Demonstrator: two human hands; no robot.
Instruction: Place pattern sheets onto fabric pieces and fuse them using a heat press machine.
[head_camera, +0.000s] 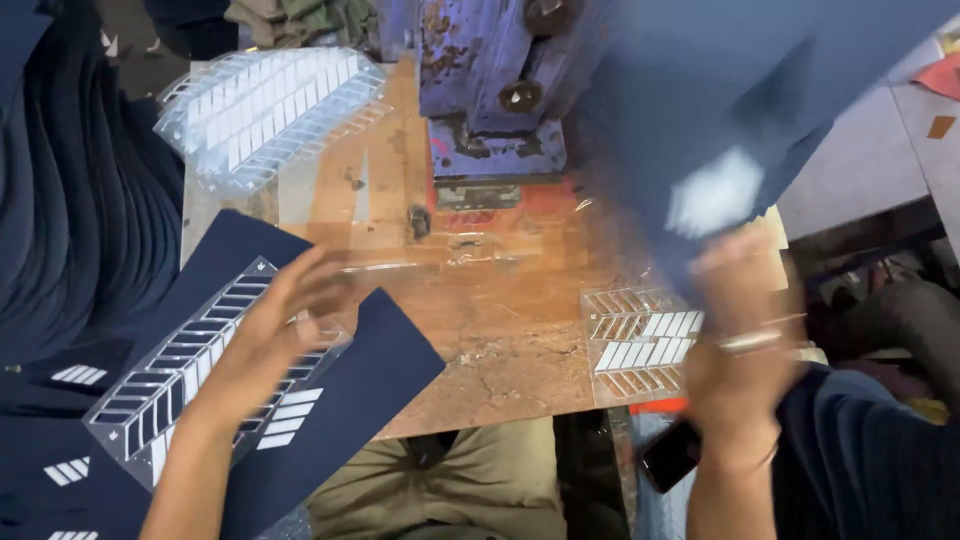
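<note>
My left hand (275, 325) rests with fingers spread on a clear plastic stencil sheet (160, 390) with rows of slanted slots. That sheet lies on a dark navy fabric piece (340, 390) carrying white slanted stripes, at the table's front left. My right hand (735, 300), blurred, is raised and grips another navy fabric piece (720, 100) with a white stripe patch, lifted over the table's right side. A bracelet sits on that wrist.
A worn wooden table (480, 320) carries a purple press machine (490, 90) at the back, a stack of clear stencil sheets (270, 110) at back left and another stencil sheet (640, 340) at front right. Stacked navy fabric (70, 200) lies left. A dark phone (670, 455) sits by my lap.
</note>
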